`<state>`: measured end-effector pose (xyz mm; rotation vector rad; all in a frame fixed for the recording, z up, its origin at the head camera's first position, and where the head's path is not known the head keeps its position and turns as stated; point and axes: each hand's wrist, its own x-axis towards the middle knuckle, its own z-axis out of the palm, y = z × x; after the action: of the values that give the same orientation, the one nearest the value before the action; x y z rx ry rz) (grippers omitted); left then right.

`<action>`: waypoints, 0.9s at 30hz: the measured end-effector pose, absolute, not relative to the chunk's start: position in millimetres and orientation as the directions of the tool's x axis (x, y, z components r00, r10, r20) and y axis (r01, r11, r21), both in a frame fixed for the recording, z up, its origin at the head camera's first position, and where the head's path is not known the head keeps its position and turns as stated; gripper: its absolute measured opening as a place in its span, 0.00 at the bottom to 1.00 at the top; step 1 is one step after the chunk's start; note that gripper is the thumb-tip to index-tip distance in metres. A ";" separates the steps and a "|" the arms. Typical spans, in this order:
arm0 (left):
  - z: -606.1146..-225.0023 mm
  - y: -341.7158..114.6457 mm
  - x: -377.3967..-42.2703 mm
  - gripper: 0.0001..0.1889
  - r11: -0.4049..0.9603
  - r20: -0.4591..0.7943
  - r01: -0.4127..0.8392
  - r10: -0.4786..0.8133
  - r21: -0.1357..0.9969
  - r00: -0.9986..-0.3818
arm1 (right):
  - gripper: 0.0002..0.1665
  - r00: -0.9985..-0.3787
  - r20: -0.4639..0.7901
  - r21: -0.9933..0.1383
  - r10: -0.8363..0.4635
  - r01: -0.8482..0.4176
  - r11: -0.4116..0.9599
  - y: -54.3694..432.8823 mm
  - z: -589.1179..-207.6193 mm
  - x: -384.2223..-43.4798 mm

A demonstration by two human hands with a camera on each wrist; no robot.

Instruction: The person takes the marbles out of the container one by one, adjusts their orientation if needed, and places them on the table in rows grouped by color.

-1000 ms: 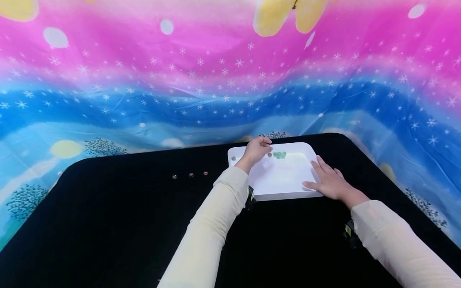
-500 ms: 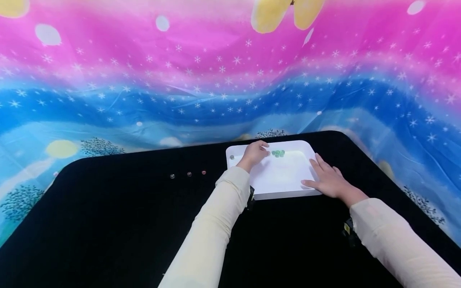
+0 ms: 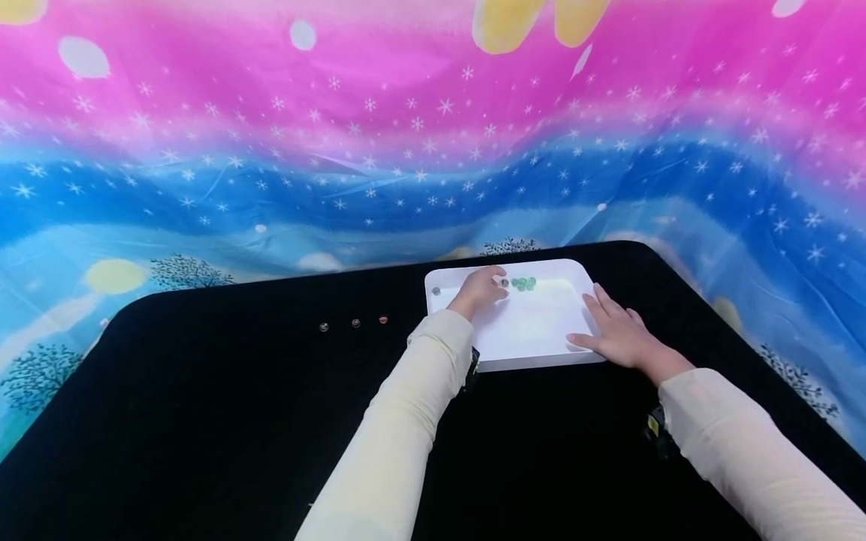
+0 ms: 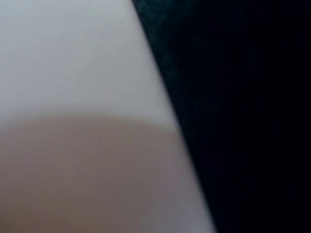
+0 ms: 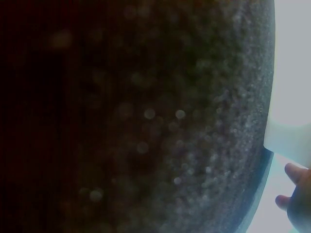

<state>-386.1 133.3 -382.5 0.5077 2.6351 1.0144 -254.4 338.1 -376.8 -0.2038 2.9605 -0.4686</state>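
A white rectangular tray (image 3: 534, 330) stands on the black table. My left hand (image 3: 476, 291) reaches over its left part, with thumb and forefinger parted around a small dark marble (image 3: 504, 283); whether they touch it is too small to tell. Just right of that lies a cluster of green glass marbles (image 3: 524, 284). Another marble (image 3: 436, 291) sits in the tray's far left corner. My right hand (image 3: 622, 334) rests on the tray's right edge with fingers straight and spread. The left wrist view is blurred, while two fingertips (image 5: 294, 172) show at the right wrist view's edge.
Left of the tray, three small marbles lie in a row on the black cloth (image 3: 203, 391): two clear or dark ones, including this left marble (image 3: 324, 327), and a reddish marble (image 3: 383, 320). A colourful curtain (image 3: 406, 150) hangs behind the table.
My left thumb and forefinger closed over the dark marble half a second ago and now stand parted, with the marble showing between them. My right hand stays on the tray edge.
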 end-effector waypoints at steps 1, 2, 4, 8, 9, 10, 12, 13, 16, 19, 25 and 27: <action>-385.1 135.4 -388.0 0.22 0.708 -0.127 0.231 0.414 0.667 -0.902 | 0.55 -0.982 -0.114 -0.315 -0.153 -0.111 0.943 338.1 -376.9 -254.7; -398.7 138.2 -400.9 0.23 0.698 -0.102 0.264 0.435 0.665 -0.895 | 0.55 -0.982 -0.114 -0.316 -0.153 -0.110 0.942 338.2 -377.1 -254.8; -427.3 147.5 -430.9 0.25 0.693 -0.089 0.299 0.464 0.656 -0.881 | 0.55 -0.982 -0.116 -0.315 -0.150 -0.107 0.943 338.0 -377.2 -254.8; -480.0 162.1 -481.6 0.30 0.676 -0.019 0.398 0.521 0.620 -0.853 | 0.55 -0.982 -0.120 -0.312 -0.145 -0.102 0.945 337.6 -377.0 -254.5; -476.2 161.7 -479.4 0.31 0.688 -0.045 0.390 0.523 0.612 -0.851 | 0.56 -0.982 -0.121 -0.310 -0.146 -0.102 0.945 337.5 -376.9 -254.5; -477.3 160.8 -479.0 0.30 0.672 -0.007 0.421 0.535 0.609 -0.845 | 0.56 -0.982 -0.122 -0.310 -0.145 -0.101 0.945 337.6 -376.6 -254.4; -453.9 155.0 -459.4 0.30 0.696 -0.070 0.389 0.533 0.604 -0.843 | 0.55 -0.982 -0.121 -0.309 -0.146 -0.102 0.945 337.6 -376.0 -254.4; -438.7 150.1 -445.8 0.30 0.702 -0.091 0.381 0.534 0.602 -0.841 | 0.55 -0.982 -0.121 -0.309 -0.146 -0.103 0.945 337.7 -375.9 -254.3; -410.6 141.2 -414.7 0.27 0.717 -0.081 0.385 0.522 0.581 -0.849 | 0.55 -0.982 -0.121 -0.308 -0.148 -0.104 0.946 337.8 -375.5 -254.1; -392.5 135.2 -392.8 0.26 0.742 -0.093 0.376 0.504 0.554 -0.859 | 0.55 -0.981 -0.120 -0.308 -0.149 -0.106 0.945 337.8 -375.6 -254.2; -387.8 132.3 -384.0 0.24 0.757 -0.087 0.386 0.500 0.527 -0.862 | 0.56 -0.982 -0.118 -0.308 -0.150 -0.108 0.945 338.3 -376.4 -255.2; -388.9 133.0 -385.1 0.23 0.763 -0.089 0.394 0.504 0.513 -0.859 | 0.56 -0.981 -0.119 -0.308 -0.151 -0.108 0.945 338.6 -376.8 -255.3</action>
<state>-385.1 133.0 -388.9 0.7069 2.7373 0.7239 -255.3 338.6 -376.8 -0.1984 2.9583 -0.4568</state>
